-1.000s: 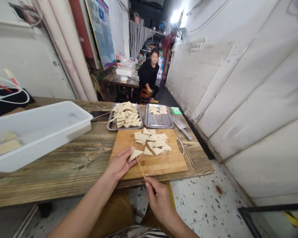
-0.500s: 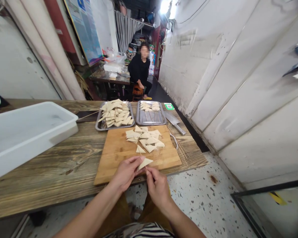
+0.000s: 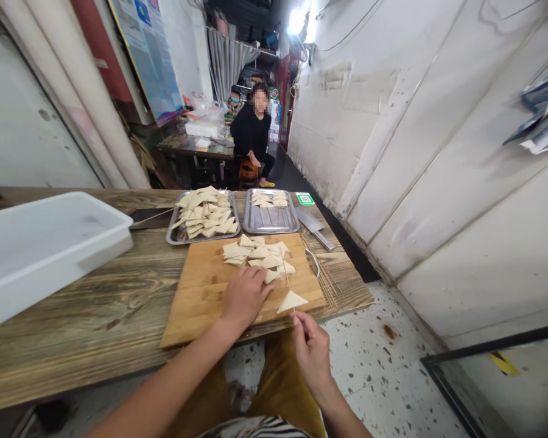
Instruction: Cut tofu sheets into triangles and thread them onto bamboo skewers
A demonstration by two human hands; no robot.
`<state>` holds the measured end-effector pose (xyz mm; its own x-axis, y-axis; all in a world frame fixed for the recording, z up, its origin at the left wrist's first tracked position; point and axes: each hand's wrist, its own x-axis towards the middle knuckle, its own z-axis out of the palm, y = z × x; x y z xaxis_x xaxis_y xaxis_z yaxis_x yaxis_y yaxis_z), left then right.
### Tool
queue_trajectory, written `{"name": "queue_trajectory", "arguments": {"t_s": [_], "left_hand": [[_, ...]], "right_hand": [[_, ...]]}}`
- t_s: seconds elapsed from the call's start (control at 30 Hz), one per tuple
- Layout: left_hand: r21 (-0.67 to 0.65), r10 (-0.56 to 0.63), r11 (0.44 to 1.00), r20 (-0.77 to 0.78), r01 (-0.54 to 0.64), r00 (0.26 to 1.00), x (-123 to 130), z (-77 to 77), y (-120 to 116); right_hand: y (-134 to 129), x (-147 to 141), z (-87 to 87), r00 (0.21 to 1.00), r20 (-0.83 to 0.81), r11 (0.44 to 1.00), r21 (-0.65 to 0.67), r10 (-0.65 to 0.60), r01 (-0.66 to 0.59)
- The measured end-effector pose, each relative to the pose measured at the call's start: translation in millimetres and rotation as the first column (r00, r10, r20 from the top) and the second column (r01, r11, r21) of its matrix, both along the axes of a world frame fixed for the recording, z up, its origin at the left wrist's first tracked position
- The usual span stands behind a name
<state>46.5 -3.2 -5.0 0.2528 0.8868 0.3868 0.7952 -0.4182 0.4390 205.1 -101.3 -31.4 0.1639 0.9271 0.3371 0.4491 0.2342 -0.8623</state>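
Note:
My right hand (image 3: pixel 311 340) is closed in a pinch on the lower end of a thin wooden skewer (image 3: pixel 288 275), near the board's front right edge. One pale tofu triangle (image 3: pixel 292 300) is threaded on that skewer just above my fingertips. My left hand (image 3: pixel 245 297) lies palm down at the front of a heap of tofu triangles (image 3: pixel 260 248), fingers bent together over a slice that it mostly covers. The heap rests on a wooden cutting board (image 3: pixel 196 304).
Behind the board stand a metal tray (image 3: pixel 168 236) piled with skewered triangles and another tray (image 3: pixel 267 229) with a few skewers. A cleaver (image 3: pixel 317 230) and loose skewers (image 3: pixel 325 274) lie right. A white tub (image 3: pixel 95 243) stands left. A person (image 3: pixel 251 131) sits beyond.
My left hand has left the skewered triangle and moved up to the heap, covering a loose slice there. My right hand has shifted right with the skewer. The view has moved slightly.

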Motion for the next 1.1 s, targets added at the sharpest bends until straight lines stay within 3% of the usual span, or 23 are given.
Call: {"name": "queue_trajectory", "arguments": {"t_s": [0.13,0.3,0.4,0.5,0.57,0.67,0.73,0.8,0.87,0.97,1.03,1.1], "left_hand": [[-0.027,-0.011,1.0,-0.147,0.007,0.989,1.7,0.8,8.3],[-0.084,-0.08,0.994,-0.196,0.064,0.977,-3.6,6.1,15.9],[-0.111,-0.036,0.993,-0.097,0.025,0.995,-13.8,9.1,20.1],[-0.178,0.103,0.982,0.201,-0.067,0.974,-31.6,8.5,24.8],[-0.3,0.245,0.948,0.464,-0.109,0.851,-46.3,4.6,25.8],[-0.495,0.428,0.869,0.772,0.021,0.47,-68.4,-4.2,20.9],[-0.513,0.479,0.846,0.85,0.143,0.22,-81.2,-8.6,14.8],[-0.487,0.482,0.853,0.873,0.188,0.075,-91.1,-9.9,9.4],[-0.469,0.478,0.86,0.878,0.199,0.003,-97.9,-8.3,6.6],[-0.452,0.46,0.873,0.888,0.183,-0.001,-102.1,-5.1,7.1],[-0.446,0.434,0.887,0.893,0.116,0.115,-101.7,-3.9,8.2],[-0.44,0.412,0.897,0.864,0.037,0.289,-99.8,-2.7,8.3]], "right_hand": [[0.2,1.0,-0.7,1.0,-0.008,1.0,0.02,-0.009,0.009],[-0.8,2.2,2.1,1.0,-0.012,1.0,0.013,0.01,-0.01],[-1.9,1.0,3.7,1.0,-0.007,1.0,0.011,0.012,-0.012],[-2.9,-2.2,4.6,0.999,-0.003,0.999,-0.001,0.035,-0.035],[-3.5,-5.7,4.4,0.998,-0.01,0.998,-0.008,0.064,-0.064],[-4.5,-13.1,3.0,0.994,-0.024,0.994,-0.015,0.108,-0.109],[-5.0,-19.7,1.9,0.99,-0.028,0.99,-0.023,0.138,-0.139],[-5.6,-27.0,1.4,0.984,-0.029,0.984,-0.033,0.176,-0.177],[-6.1,-34.1,1.9,0.976,-0.026,0.975,-0.042,0.218,-0.218],[-7.2,-42.1,4.8,0.964,-0.011,0.963,-0.058,0.264,-0.264],[-7.9,-45.0,7.6,0.958,0.004,0.956,-0.069,0.286,-0.285],[-8.3,-46.5,10.0,0.953,0.014,0.951,-0.071,0.304,-0.302]]}}
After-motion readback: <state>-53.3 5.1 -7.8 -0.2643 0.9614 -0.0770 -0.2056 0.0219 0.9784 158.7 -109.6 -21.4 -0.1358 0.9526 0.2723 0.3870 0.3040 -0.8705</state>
